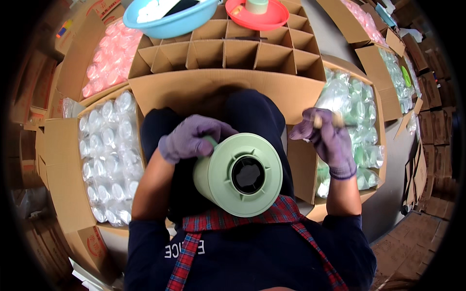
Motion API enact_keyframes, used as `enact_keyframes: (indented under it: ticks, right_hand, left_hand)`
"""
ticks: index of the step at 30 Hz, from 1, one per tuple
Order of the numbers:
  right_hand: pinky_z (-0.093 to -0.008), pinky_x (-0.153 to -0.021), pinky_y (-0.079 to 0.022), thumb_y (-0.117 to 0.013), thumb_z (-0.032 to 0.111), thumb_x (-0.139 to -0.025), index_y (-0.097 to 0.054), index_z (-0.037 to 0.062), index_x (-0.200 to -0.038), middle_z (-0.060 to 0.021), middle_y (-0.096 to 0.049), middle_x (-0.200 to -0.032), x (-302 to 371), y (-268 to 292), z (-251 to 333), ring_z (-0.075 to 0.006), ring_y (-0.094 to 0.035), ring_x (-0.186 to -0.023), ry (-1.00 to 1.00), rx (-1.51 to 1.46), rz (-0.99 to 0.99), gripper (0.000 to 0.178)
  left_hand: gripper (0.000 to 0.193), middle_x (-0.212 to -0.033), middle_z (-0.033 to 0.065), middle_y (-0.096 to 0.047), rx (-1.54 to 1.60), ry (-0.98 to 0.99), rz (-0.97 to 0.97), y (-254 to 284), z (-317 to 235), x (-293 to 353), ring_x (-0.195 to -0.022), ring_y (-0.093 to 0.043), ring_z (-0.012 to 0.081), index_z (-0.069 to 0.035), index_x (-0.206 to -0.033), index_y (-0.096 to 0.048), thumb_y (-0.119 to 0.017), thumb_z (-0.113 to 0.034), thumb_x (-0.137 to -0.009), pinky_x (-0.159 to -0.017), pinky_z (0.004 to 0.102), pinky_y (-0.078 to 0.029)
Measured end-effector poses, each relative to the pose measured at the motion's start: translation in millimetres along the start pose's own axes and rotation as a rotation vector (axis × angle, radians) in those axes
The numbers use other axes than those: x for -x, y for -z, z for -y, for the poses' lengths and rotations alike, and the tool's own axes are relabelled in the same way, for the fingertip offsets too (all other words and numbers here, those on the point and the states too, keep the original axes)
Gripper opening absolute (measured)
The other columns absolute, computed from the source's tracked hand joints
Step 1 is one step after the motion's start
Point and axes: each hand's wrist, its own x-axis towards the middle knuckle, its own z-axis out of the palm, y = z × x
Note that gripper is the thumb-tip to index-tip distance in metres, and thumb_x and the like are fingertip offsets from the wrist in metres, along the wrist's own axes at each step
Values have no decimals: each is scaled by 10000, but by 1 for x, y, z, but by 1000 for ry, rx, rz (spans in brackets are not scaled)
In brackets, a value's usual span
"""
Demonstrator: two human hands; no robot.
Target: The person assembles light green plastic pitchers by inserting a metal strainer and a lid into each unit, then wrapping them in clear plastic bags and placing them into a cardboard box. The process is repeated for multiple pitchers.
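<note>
A pale green plastic jug lies tilted over my lap, its round ribbed base with a dark centre hole facing up. My left hand, in a purple glove, is closed round the handle on its left side. Off to the right, my right hand, gloved too, is raised beside the box of green goods. Its fingers are closed on a slim tool with a pale, wood-coloured handle and a dark, blurred end; its exact kind I cannot make out.
Ahead stands a divided cardboard box, carrying a blue basin and a red basin. Boxes of wrapped clear cups and pink cups stand left. Wrapped green cups fill a box at right.
</note>
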Motion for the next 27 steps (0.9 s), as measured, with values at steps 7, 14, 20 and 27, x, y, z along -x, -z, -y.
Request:
enact_keyframes:
  ticks: [7,14,20,27]
  right_hand:
    - [-420,-813,-585,-715,224,-686,-705,51,-997,-81,-600,-912,35,-50,37,-255,-650,-845,1088,1218,485,356]
    - [-423,-818,-604,-692,136,-802,-668,29,-990,-114,-621,-953,29,-60,12,-281,-666,-928,1204,1023,627,218]
    - [-482,-948,-574,-688,203,-782,-674,63,-983,-113,-614,-1025,33,-66,8,-314,-633,-1081,1250,1004,797,245]
    - [-502,-957,-564,-694,230,-770,-680,58,-975,-138,-608,-1020,18,-71,17,-327,-629,-1085,1246,894,765,268]
  left_hand:
    - [747,-1003,175,-722,264,359,265,-30,-5,-34,-917,-654,204,34,-758,-641,-823,-679,-625,-837,355,-518]
    - [681,-633,-13,-526,312,250,330,-46,14,-41,-847,-628,188,-22,-615,-545,-846,-630,-679,-801,336,-518]
    - [626,-639,25,-549,316,292,384,-40,16,-44,-947,-670,227,-12,-632,-541,-829,-553,-759,-816,359,-539]
    - [548,-684,41,-605,385,292,401,-41,18,-45,-990,-677,214,-14,-636,-550,-846,-454,-773,-769,335,-536]
